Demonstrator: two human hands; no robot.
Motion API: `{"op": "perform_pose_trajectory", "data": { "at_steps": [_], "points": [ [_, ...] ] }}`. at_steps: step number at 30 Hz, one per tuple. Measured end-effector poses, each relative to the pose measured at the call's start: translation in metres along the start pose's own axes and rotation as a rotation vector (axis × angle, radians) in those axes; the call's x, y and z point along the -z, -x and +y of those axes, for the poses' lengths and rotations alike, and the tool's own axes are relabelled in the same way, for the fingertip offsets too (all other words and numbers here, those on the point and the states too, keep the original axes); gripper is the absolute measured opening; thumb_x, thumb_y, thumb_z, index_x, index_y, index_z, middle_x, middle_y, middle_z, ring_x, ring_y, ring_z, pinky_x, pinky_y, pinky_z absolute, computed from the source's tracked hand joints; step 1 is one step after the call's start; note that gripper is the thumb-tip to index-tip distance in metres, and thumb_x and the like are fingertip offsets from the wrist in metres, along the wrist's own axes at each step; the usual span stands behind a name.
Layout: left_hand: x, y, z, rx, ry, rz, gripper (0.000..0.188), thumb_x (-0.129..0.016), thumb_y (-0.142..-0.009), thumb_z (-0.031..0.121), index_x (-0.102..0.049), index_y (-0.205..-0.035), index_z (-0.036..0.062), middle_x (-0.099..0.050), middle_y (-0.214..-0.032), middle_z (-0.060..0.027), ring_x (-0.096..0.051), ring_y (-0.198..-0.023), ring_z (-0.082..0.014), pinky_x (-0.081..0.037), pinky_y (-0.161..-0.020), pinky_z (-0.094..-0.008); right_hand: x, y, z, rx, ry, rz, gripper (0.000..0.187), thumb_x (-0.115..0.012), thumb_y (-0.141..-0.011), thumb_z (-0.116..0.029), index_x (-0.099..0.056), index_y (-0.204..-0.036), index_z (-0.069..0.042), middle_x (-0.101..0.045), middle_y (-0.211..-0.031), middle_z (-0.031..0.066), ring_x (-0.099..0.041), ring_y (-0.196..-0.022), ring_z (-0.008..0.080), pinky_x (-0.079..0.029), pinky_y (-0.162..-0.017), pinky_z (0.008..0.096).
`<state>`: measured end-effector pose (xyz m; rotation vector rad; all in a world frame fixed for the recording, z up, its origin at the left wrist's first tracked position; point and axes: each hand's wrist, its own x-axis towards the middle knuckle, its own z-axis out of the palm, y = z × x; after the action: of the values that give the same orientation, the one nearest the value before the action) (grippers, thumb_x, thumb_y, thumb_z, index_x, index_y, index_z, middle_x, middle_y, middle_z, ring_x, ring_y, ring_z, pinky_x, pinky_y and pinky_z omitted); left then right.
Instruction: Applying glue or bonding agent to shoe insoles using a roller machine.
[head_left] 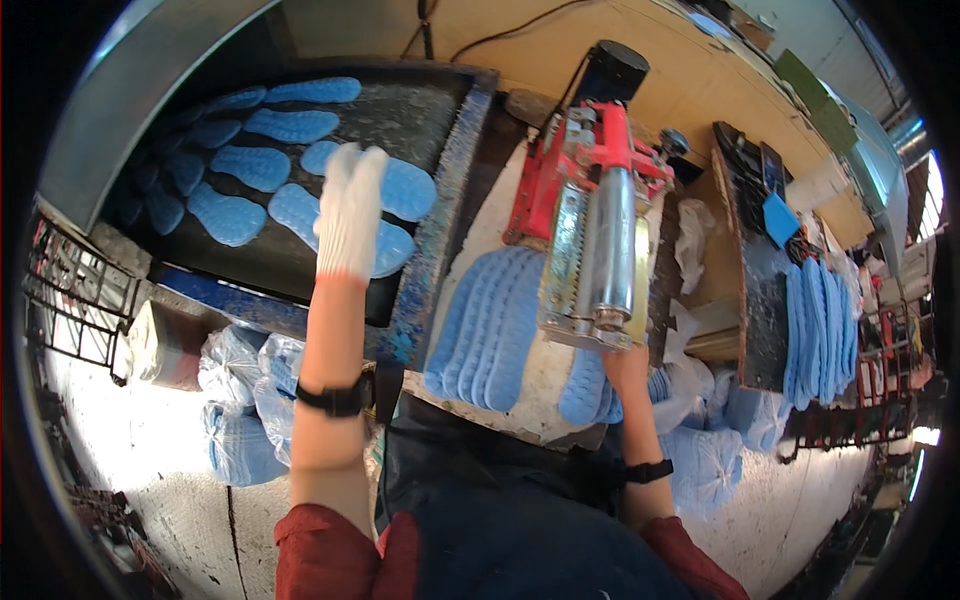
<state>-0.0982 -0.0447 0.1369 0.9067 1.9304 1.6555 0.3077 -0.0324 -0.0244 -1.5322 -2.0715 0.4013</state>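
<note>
Over a black belt or tray (pixel 432 110) at the left, my left hand (pixel 350 210) wears a white knitted glove. Its fingers stretch forward across blue, shoe-sole-shaped insoles (pixel 405 190); another blue insole (pixel 292 212) shows beside the palm and passes under it. My right hand (pixel 626 368) looks bare and reaches to the near end of a red machine with metal rollers (pixel 612 240). The machine's front hides its fingers, so what they touch cannot be made out. Next to it lies a small bunch of blue insoles (pixel 583 388).
A fanned stack of blue insoles (pixel 487 325) lies left of the machine. More insoles (pixel 822 330) hang over a dark board (pixel 765 330) at the right. Plastic bags of blue pieces (pixel 240 440) stand on the floor on both sides. A sheet-metal hood (pixel 130 110) rises at the far left.
</note>
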Motion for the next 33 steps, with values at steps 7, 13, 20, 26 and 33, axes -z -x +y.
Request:
{"op": "perform_pose_trajectory", "data": {
  "at_steps": [7,13,20,26,33],
  "points": [
    [-0.028,0.154,-0.04,0.451,0.012,-0.74,0.06,-0.066,-0.091,0.016,-0.04,-0.141,-0.0075,-0.066,-0.11,-0.0133,-0.067,-0.087,-0.0169,-0.055,-0.076,-0.0271,0.031,0.011,-0.047,-0.73,-1.113,-0.34,0.02,-0.062,-0.093,-0.009,-0.064,-0.111,-0.001,-0.067,-0.093,-0.0002,-0.062,-0.077,0.009,-0.048,-0.064,0.0242],
    [-0.045,0.163,-0.061,0.818,0.638,-0.834,0.04,-0.06,-0.094,0.017,-0.05,-0.13,0.0035,-0.065,-0.113,-0.0107,-0.07,-0.087,-0.0202,-0.06,-0.063,-0.0327,0.018,0.026,-0.093,-0.565,-1.177,-0.511,0.02,-0.064,-0.095,-0.012,-0.063,-0.111,-0.001,-0.067,-0.101,0.004,-0.061,-0.083,0.0099,-0.047,-0.064,0.0251],
    [-0.048,0.132,-0.04,0.495,0.598,-0.793,0.036,-0.054,-0.096,0.02,-0.051,-0.128,0.0024,-0.066,-0.107,-0.0095,-0.069,-0.081,-0.0181,-0.058,-0.058,-0.0311,0.017,0.005,-0.043,-0.449,-0.675,-0.188,0.012,-0.057,-0.095,-0.009,-0.065,-0.1,-0.001,-0.066,-0.082,0.0024,-0.057,-0.07,0.0095,-0.045,-0.062,0.0247],
    [-0.036,0.137,-0.034,0.543,1.01,-0.964,0.055,-0.057,-0.092,0.01,-0.037,-0.143,0.0004,-0.061,-0.122,-0.0141,-0.066,-0.1,-0.023,-0.058,-0.077,-0.0349,-0.001,0.019,-0.017,-0.391,-0.596,-0.137,0.012,-0.059,-0.094,-0.01,-0.066,-0.094,-0.001,-0.066,-0.077,0.0029,-0.057,-0.067,0.0092,-0.046,-0.061,0.0264],
    [-0.047,0.146,-0.045,0.342,0.778,-0.883,0.085,-0.076,-0.078,0.005,-0.027,-0.148,-0.0018,-0.056,-0.128,-0.0151,-0.061,-0.107,-0.0205,-0.054,-0.085,-0.035,-0.003,0.016,-0.016,-0.372,-0.609,-0.139,0.014,-0.06,-0.093,-0.012,-0.067,-0.092,0.0,-0.066,-0.075,0.0032,-0.058,-0.066,0.0093,-0.046,-0.059,0.0268]
  ]
}}
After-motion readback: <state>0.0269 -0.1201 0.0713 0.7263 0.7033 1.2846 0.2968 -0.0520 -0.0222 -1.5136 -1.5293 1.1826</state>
